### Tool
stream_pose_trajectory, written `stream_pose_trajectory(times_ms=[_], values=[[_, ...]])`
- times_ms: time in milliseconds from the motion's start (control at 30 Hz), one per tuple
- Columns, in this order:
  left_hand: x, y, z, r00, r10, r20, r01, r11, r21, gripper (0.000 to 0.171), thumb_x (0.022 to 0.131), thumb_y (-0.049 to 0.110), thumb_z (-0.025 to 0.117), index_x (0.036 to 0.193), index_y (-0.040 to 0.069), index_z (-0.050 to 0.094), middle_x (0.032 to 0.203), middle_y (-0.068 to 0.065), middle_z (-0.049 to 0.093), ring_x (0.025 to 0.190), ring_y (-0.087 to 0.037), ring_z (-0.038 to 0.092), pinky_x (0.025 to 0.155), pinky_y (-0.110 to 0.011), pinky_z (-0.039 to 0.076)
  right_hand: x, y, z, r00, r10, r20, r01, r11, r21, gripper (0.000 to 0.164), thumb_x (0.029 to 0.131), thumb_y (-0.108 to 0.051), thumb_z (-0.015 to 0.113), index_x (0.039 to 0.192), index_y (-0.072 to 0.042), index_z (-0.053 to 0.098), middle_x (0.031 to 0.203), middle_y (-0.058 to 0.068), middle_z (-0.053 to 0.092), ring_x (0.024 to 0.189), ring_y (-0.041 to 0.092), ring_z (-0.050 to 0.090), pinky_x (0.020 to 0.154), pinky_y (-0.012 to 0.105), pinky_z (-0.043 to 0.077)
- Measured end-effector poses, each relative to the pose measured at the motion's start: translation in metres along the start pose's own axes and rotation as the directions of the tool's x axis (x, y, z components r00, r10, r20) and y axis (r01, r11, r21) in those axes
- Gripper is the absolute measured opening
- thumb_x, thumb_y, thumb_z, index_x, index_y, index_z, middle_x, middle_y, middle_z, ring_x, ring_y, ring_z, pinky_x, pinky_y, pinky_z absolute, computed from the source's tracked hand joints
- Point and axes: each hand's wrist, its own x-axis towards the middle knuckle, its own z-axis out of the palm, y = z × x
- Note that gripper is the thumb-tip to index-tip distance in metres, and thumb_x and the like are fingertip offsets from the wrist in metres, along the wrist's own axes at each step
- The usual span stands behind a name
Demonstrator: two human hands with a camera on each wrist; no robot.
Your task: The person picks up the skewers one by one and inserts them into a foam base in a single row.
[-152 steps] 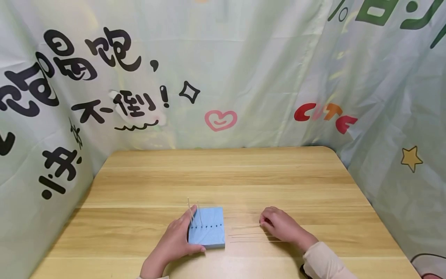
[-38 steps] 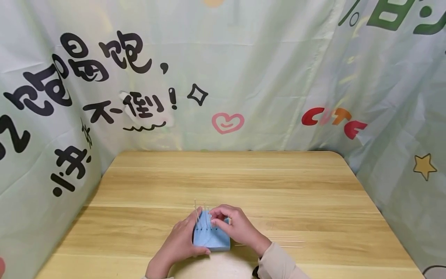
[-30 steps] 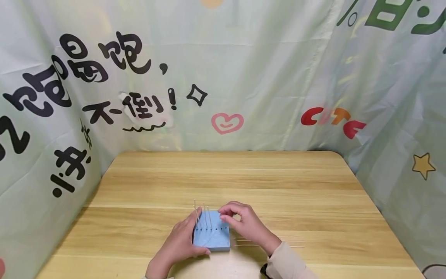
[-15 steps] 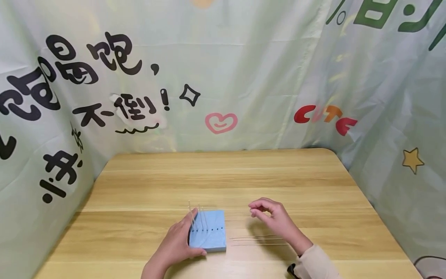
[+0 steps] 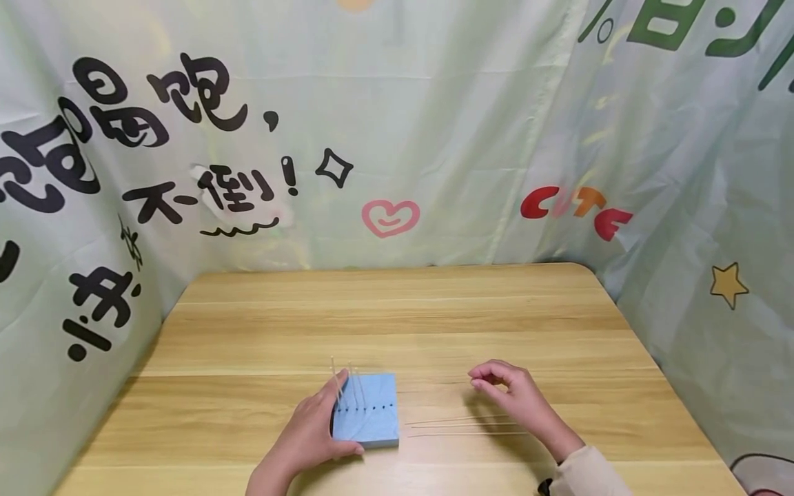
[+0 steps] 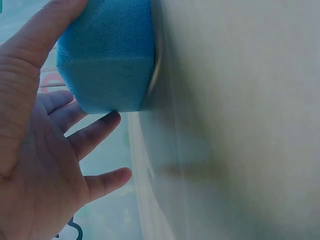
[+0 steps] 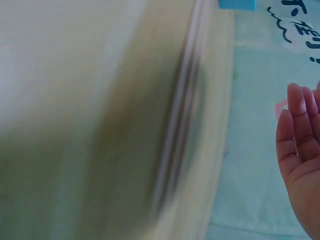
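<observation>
A blue foam block [image 5: 380, 428] with a row of dark holes lies on the table. Several thin wooden sticks [image 5: 361, 391] stand in the holes on its left side, some leaning. My left hand [image 5: 307, 427] holds the block from the left, thumb along the near side and index finger at the far side. In the left wrist view the block's end [image 6: 107, 82] shows by the thumb, other fingers spread below. To the right, my right hand [image 5: 521, 396] hovers with nothing visible in its loosely bent fingers. Beneath it lie a few loose sticks [image 5: 446, 435].
The wooden table [image 5: 397, 310] has rounded far corners. A pale printed cloth [image 5: 459, 151] hangs behind it and along both sides. The loose sticks lie side by side, right of the block.
Another stick stands in the block compared with five seconds ago. My right hand has let go of it and moved from the block to the right, over the loose sticks. The left hand keeps its hold.
</observation>
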Motion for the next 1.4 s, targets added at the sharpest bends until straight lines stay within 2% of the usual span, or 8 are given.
stream_pose_trajectory(times_ms=[133,267,400,567,800,1067,1233,1400], values=[[0.000,0.001,-0.002,1.000,0.009,-0.009,-0.009,1.000,0.004,0.122,0.053,0.050,0.088,0.149,0.007,0.025,0.144,-0.018,0.041,0.126,-0.036,0.044,0.103,-0.057,0.033,-0.007,0.012,-0.001,0.995,0.040,0.095,-0.038,0.999,-0.017,0.010,0.082,0.001,0.069,0.091,-0.004,0.068,0.085,-0.003,0.066,0.076,0.002,0.057,0.067,0.023,0.052],[0.000,0.001,-0.002,1.000,0.013,-0.015,-0.013,1.000,0.004,0.122,0.053,0.049,0.088,0.149,0.007,0.026,0.144,-0.018,0.041,0.126,-0.036,0.044,0.103,-0.057,0.033,-0.013,0.019,0.000,0.981,0.060,0.183,-0.062,0.998,0.000,0.005,0.084,-0.003,0.068,0.089,-0.004,0.068,0.084,-0.002,0.066,0.076,0.002,0.056,0.067,0.022,0.053],[0.000,0.001,-0.002,1.000,0.007,-0.016,-0.007,1.000,0.004,0.123,0.052,0.051,0.088,0.149,0.007,0.026,0.145,-0.018,0.041,0.127,-0.036,0.044,0.103,-0.057,0.033,-0.014,0.023,0.001,0.961,0.087,0.263,-0.096,0.995,0.022,0.004,0.086,-0.003,0.066,0.088,-0.007,0.067,0.083,0.001,0.065,0.074,0.002,0.055,0.064,0.021,0.052],[-0.001,0.000,-0.001,1.000,0.008,-0.020,-0.008,1.000,0.003,0.123,0.052,0.050,0.088,0.149,0.007,0.026,0.145,-0.017,0.041,0.126,-0.035,0.044,0.103,-0.056,0.033,-0.013,0.026,0.003,0.932,0.086,0.352,-0.086,0.996,-0.015,0.006,0.085,-0.005,0.068,0.085,-0.010,0.066,0.082,-0.005,0.063,0.071,-0.001,0.052,0.060,0.020,0.049],[-0.001,0.000,-0.001,1.000,0.005,-0.014,-0.005,1.000,0.000,0.122,0.052,0.049,0.088,0.149,0.008,0.026,0.145,-0.017,0.041,0.126,-0.036,0.044,0.102,-0.057,0.033,-0.011,0.030,0.007,0.927,-0.031,0.375,0.067,0.994,-0.083,0.009,0.083,-0.005,0.070,0.081,-0.012,0.065,0.076,-0.011,0.054,0.067,-0.004,0.046,0.055,0.017,0.044],[-0.001,0.001,-0.001,1.000,0.001,-0.017,-0.001,1.000,0.000,0.122,0.052,0.049,0.088,0.149,0.008,0.025,0.145,-0.017,0.040,0.127,-0.036,0.044,0.102,-0.057,0.033,-0.010,0.028,0.010,0.917,-0.094,0.389,0.193,0.955,-0.224,0.018,0.083,-0.003,0.068,0.076,-0.017,0.058,0.075,-0.015,0.048,0.068,-0.003,0.042,0.058,0.016,0.042],[-0.001,0.001,-0.001,1.000,-0.002,-0.017,0.002,1.000,-0.001,0.123,0.052,0.049,0.088,0.149,0.008,0.025,0.146,-0.017,0.039,0.128,-0.036,0.043,0.103,-0.057,0.032,-0.010,0.024,0.009,0.909,-0.060,0.412,0.193,0.938,-0.288,0.019,0.087,-0.006,0.065,0.077,-0.019,0.055,0.077,-0.015,0.045,0.069,-0.003,0.042,0.059,0.018,0.041],[0.000,0.002,-0.001,1.000,-0.004,-0.008,0.004,1.000,-0.006,0.123,0.052,0.048,0.089,0.149,0.008,0.025,0.146,-0.017,0.039,0.128,-0.036,0.043,0.104,-0.057,0.031,-0.007,0.019,0.004,0.920,-0.005,0.393,0.141,0.937,-0.319,0.015,0.089,-0.008,0.064,0.079,-0.018,0.057,0.077,-0.015,0.047,0.070,-0.002,0.043,0.060,0.020,0.043]])
